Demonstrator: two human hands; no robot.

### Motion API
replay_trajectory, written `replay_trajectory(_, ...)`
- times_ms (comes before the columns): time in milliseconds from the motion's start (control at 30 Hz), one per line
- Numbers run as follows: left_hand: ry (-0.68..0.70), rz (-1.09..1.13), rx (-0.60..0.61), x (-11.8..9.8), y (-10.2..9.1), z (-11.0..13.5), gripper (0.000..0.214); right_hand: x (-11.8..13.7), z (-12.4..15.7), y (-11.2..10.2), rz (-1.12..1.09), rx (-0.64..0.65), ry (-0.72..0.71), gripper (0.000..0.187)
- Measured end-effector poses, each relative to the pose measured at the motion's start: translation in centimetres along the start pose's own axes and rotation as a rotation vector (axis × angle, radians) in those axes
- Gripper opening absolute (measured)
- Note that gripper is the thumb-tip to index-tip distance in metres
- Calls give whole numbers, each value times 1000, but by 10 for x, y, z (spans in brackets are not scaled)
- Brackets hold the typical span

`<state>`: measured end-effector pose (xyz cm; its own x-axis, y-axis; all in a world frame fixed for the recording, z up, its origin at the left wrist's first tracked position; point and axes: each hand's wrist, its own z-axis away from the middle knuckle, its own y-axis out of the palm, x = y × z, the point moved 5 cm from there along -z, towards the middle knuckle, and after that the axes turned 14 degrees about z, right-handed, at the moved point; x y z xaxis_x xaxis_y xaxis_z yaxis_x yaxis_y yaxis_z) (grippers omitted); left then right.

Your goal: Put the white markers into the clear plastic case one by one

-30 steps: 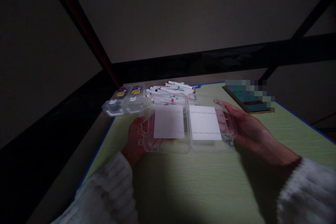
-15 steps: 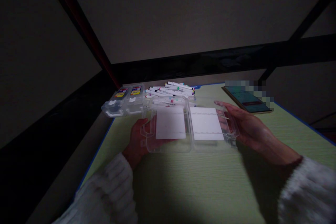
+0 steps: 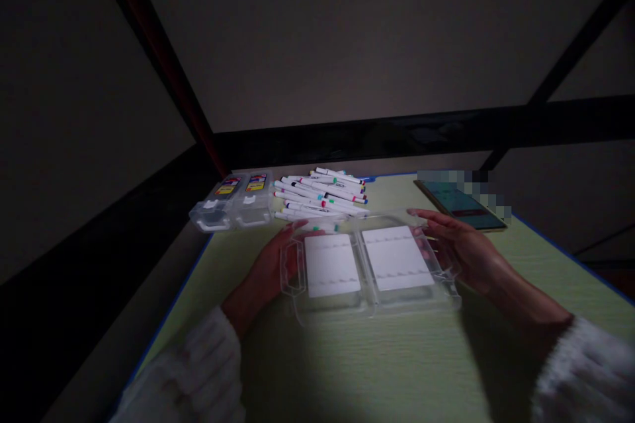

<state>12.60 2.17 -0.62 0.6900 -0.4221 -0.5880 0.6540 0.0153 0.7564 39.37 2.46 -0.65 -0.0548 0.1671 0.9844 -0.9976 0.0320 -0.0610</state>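
Observation:
A clear plastic case lies opened out flat between my hands, with a white card in each half. My left hand holds its left side, fingers behind the far left corner and partly seen through the plastic. On the opposite side my right hand grips the right edge, thumb along the far corner and fingers under the clear wall. Just beyond the case is a loose pile of white markers with coloured ends.
Two closed clear cases with yellow labels stand at the back left of the light green table. A tablet-like device with a lit screen lies at the back right. Behind the table rises a wall with a dark rail.
The open case has come lower and tilted flatter toward the table. My left hand has shifted up to the case's far left corner. The view has tipped slightly upward.

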Motion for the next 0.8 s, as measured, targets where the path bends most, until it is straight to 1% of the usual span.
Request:
replay_trajectory(100, 85, -111, -91, 0, -8, -5, 21, -3, 0, 0, -46, -16, 100, 27)
replay_trajectory(200, 81, -170, -122, 2, -11, -7, 17, -4, 0, 2, -75, -6, 158, 32)
replay_trajectory(300, 72, -182, -135, 3, -11, -6, 13, -4, -2, 2, -32, -18, 135, 32)
replay_trajectory(467, 31, -190, -146, 5, -11, -5, 11, -5, -8, -3, 155, -18, 38, 24)
replay_trajectory(600, 25, -224, -135, 5, -13, -5, 11, -5, -9, -4, 248, 31, -8, 21)
replay_trajectory(700, 20, -241, -144, 5, -15, -6, 11, -4, -9, -3, 303, 78, -43, 16)
replay_trajectory(800, 0, -244, -160, 7, -15, -6, 9, -3, -8, -1, 373, 96, -51, 14)
